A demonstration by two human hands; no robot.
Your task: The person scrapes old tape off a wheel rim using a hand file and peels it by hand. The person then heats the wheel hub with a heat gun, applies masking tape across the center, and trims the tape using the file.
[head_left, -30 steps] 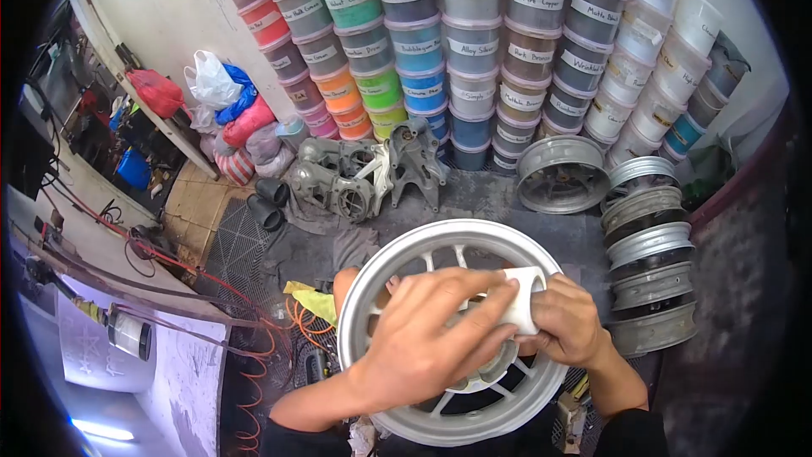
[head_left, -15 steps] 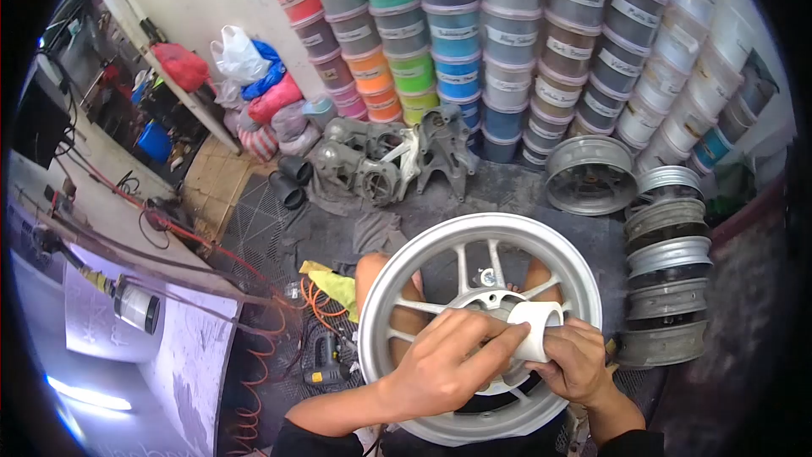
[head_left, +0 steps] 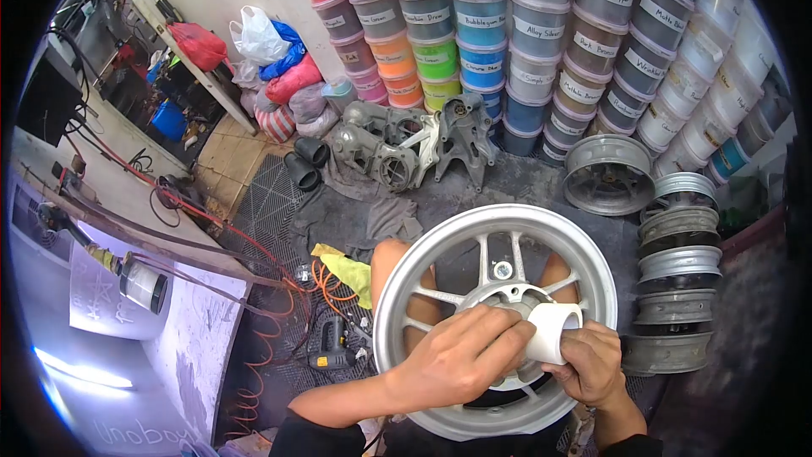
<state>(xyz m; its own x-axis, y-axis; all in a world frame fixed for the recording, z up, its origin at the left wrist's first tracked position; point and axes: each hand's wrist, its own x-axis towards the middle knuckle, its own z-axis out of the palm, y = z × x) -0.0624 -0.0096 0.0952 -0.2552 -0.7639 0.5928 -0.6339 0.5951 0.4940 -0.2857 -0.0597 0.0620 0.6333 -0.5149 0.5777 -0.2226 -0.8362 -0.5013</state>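
A silver spoked wheel rim (head_left: pixel 392 305) rests across my lap, its hub (head_left: pixel 489 294) near the middle. Above the hub is a wide white roll (head_left: pixel 548 332), hollow and tape-like. My right hand (head_left: pixel 594 362) grips this roll at its open right end, with fingers curled into and around it. My left hand (head_left: pixel 465 354) lies over the hub, fingers bent and pressed together close to the roll's left side. Whatever is under those left fingertips is hidden.
Stacked wheel rims (head_left: pixel 677 309) stand at the right, with another rim (head_left: pixel 609 176) behind. Grey metal engine castings (head_left: pixel 397 148) lie ahead, before labelled tubs (head_left: pixel 482 30). To the left are a heat-gun-like tool (head_left: pixel 331 345), a yellow cloth (head_left: pixel 348 275) and an orange hose (head_left: pixel 326 288).
My view has shifted, so the surroundings sit differently in frame. My left fingers have drawn back from the roll's top toward the hub. My right hand still grips the roll.
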